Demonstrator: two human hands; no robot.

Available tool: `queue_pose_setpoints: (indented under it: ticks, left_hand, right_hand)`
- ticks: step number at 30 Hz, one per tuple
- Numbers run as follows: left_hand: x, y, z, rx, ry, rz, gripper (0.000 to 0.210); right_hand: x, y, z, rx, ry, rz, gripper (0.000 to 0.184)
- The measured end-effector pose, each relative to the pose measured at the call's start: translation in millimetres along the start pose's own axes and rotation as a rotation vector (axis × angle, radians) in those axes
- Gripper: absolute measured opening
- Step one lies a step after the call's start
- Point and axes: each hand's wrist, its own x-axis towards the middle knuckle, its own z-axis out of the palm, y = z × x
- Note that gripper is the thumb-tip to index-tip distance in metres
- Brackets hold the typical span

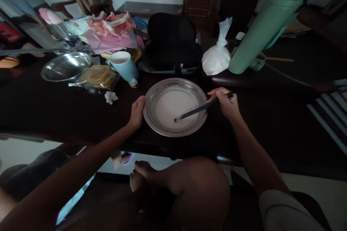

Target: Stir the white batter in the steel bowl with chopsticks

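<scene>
A wide metal bowl [150, 121] sits on the dark table and holds a smooth, milky white liquid [176, 101]. My left hand [137, 111] grips the bowl's left rim, its fingers closed against the edge. Black chopsticks [196, 109] are pinched in my right hand [228, 104] at the bowl's right side. They slant down to the left over the rim, their tips in the liquid and coated with some of it.
Behind the bowl stand a light blue mug [127, 68], an open black case [173, 45], a knotted plastic bag of white powder [216, 59] and a tall green flask [264, 32]. A second metal bowl [67, 68] and crumpled tissue [110, 97] lie left; striped items [329, 115] lie right.
</scene>
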Motion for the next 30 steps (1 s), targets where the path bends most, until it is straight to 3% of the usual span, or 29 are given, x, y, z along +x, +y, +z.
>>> queue_pose_setpoints:
  ticks: [4,10,17,23,30]
  left_hand:
    - [0,3,0.7,0.004,0.010,-0.029,0.049]
    - [-1,7,1.4,0.026,0.007,-0.022,0.050]
    - [-1,6,1.5,0.034,0.013,-0.036,0.050]
    - [-1,4,0.8,0.028,0.003,-0.014,0.051]
    - [0,3,0.7,0.036,0.004,-0.027,0.050]
  right_hand:
    - [-2,-4,7,-0.046,-0.100,-0.004,0.034]
    - [2,-1,-4,0.000,0.075,-0.028,0.032]
    - [-2,-3,6,-0.035,-0.112,-0.005,0.033]
    - [2,-2,-3,-0.025,0.090,-0.026,0.032]
    - [-3,-2,7,-0.029,-0.112,0.006,0.035]
